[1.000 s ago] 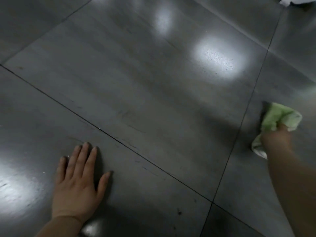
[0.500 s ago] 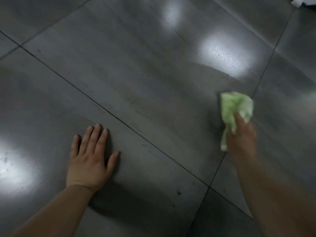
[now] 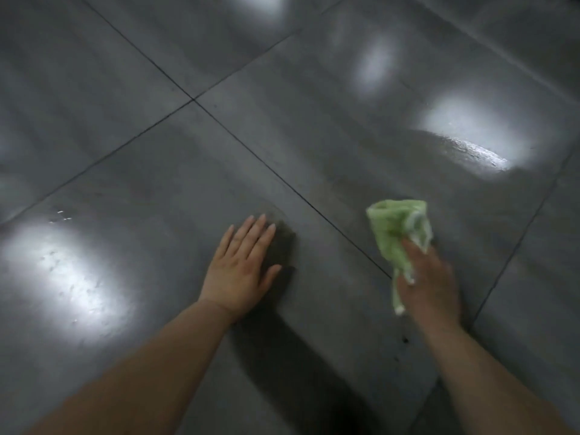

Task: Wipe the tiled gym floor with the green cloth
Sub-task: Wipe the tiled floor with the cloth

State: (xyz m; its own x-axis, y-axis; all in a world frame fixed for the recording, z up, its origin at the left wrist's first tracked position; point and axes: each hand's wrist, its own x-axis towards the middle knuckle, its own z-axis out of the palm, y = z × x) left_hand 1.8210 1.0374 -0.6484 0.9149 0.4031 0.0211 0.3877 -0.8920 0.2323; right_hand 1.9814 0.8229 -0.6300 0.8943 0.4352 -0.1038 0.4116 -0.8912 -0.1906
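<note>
Dark glossy floor tiles (image 3: pixel 314 136) fill the whole view, crossed by thin joints and patched with glare from the lights.

The fingers (image 3: pixel 411 246) of the right hand (image 3: pixel 430 284) are bent over a bunched green cloth (image 3: pixel 395 227) and hold it against the tile. Motion blur hides how tightly. Most of the cloth fans out toward 12 o'clock from the fingertips, and a thin tail trails back along the hand toward 6 o'clock. At about 9 o'clock from the cloth, the left hand (image 3: pixel 241 265) lies flat, fingers straight and close together, thumb out. It holds nothing and serves as a prop.

A second ago the cloth was on the far side of the right-hand joint (image 3: pixel 518 246). It has since crossed that joint toward 9 o'clock and now sits on the middle tile, just beside the diagonal joint (image 3: pixel 282 180) between the two hands. The left hand has kept to its tile. A wet sheen (image 3: pixel 470 149) at 1 o'clock from the cloth suggests that stretch is done, so the stroke looks to be moving toward the left hand's tile.

No bucket, basin or other container is in view.
</note>
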